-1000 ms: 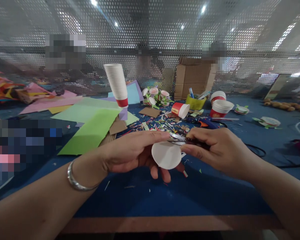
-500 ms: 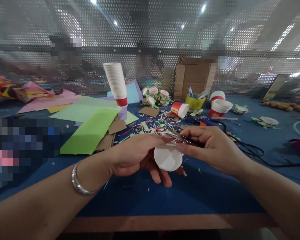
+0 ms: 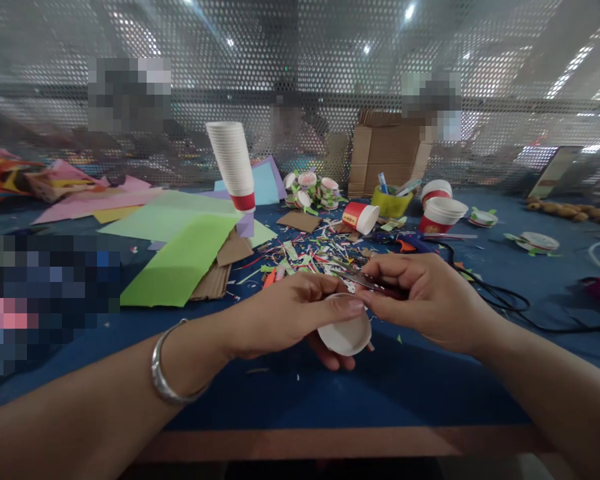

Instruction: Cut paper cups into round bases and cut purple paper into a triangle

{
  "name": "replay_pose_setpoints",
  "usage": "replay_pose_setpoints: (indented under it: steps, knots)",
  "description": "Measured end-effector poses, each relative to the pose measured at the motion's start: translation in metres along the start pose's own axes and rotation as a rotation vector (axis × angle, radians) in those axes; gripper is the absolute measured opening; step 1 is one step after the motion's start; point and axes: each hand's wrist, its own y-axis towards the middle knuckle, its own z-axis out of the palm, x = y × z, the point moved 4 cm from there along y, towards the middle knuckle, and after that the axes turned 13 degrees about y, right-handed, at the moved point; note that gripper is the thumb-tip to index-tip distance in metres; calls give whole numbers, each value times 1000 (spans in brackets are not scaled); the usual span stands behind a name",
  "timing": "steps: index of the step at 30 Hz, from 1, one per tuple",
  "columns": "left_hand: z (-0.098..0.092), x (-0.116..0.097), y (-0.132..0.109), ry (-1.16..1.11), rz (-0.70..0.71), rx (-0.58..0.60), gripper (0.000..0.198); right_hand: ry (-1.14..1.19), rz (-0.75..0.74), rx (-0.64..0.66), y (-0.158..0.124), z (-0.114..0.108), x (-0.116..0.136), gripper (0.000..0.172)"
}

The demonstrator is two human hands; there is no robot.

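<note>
My left hand (image 3: 285, 320) is closed round a small white paper cup bottom (image 3: 347, 337), thumb on its rim and fingers under it. My right hand (image 3: 420, 297) grips a pair of scissors (image 3: 363, 283) whose blades point left, right at the cup's upper edge. Both hands hover just above the blue table (image 3: 330, 393) near its front edge. The scissor handles are hidden in my fist.
Paper scraps (image 3: 310, 257) litter the table behind my hands. Green paper sheets (image 3: 180, 257), cardboard (image 3: 215, 280), a tilted stack of cups (image 3: 233, 163), red-and-white cups (image 3: 440, 213), a yellow tub (image 3: 390, 203), a cardboard box (image 3: 387, 157) and a black cable (image 3: 510, 303) lie around. People sit behind the mesh screen.
My left hand's fingers have curled in, and the cup piece has tipped from face-on to edge-on and dropped slightly. The right hand with the scissors stays almost in place.
</note>
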Motion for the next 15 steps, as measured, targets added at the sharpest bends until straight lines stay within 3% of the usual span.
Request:
replay_pose_setpoints:
  steps: [6,11,15]
  knots:
    - [-4,-8,-5,620,264,-424,27,75,-18,-50,1,1,6,12]
    - [1,-18,-15,1056,450,-527,30,75,-70,-87,-4,2,10,5]
    - [2,-22,-19,1137,498,-548,28,68,-112,-108,-5,1,12,5]
